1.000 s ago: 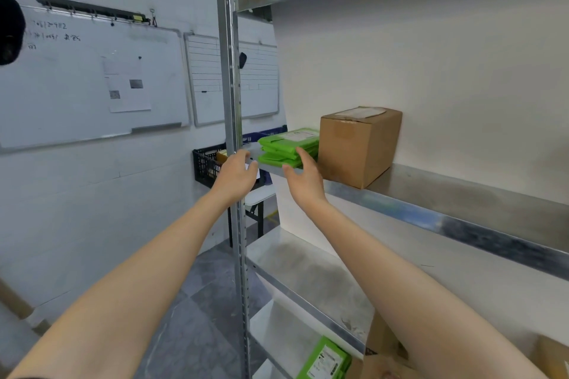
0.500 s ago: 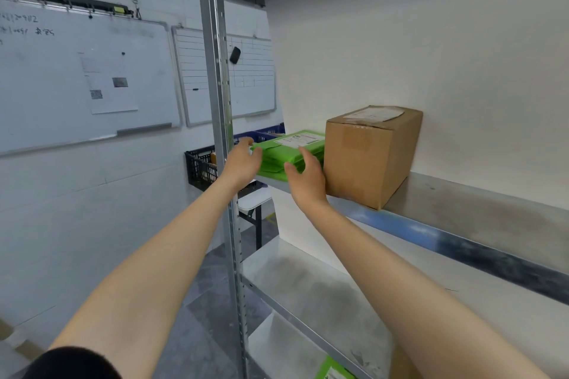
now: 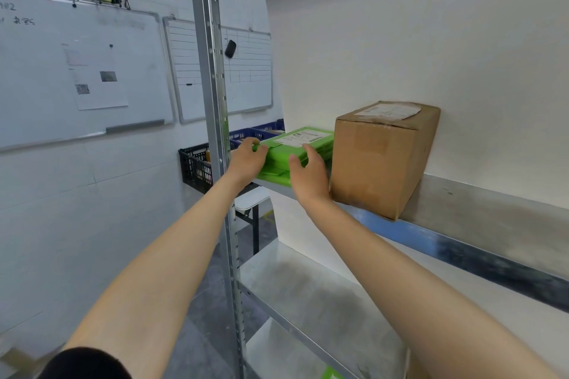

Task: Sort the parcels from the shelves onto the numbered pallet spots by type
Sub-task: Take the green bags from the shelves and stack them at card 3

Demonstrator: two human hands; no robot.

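Observation:
A stack of flat green parcels (image 3: 295, 148) with a white label on top lies at the left end of the metal shelf (image 3: 480, 212). My left hand (image 3: 248, 160) grips the stack's left corner, fingers curled over the top edge. My right hand (image 3: 308, 174) holds the stack's front right side, thumb and fingers spread around it. A brown cardboard box (image 3: 378, 160) stands upright just right of the green stack, touching or nearly touching it.
The shelf's steel upright (image 3: 215, 132) runs between my arms, in front of my left wrist. A lower shelf (image 3: 308, 292) sits below. A black crate (image 3: 197, 163) and blue crates (image 3: 261, 131) stand behind, under two whiteboards (image 3: 77, 71) on the wall.
Both hands have closed in on the green stack, the left from the upright to the stack's corner. The view has come closer to the shelf.

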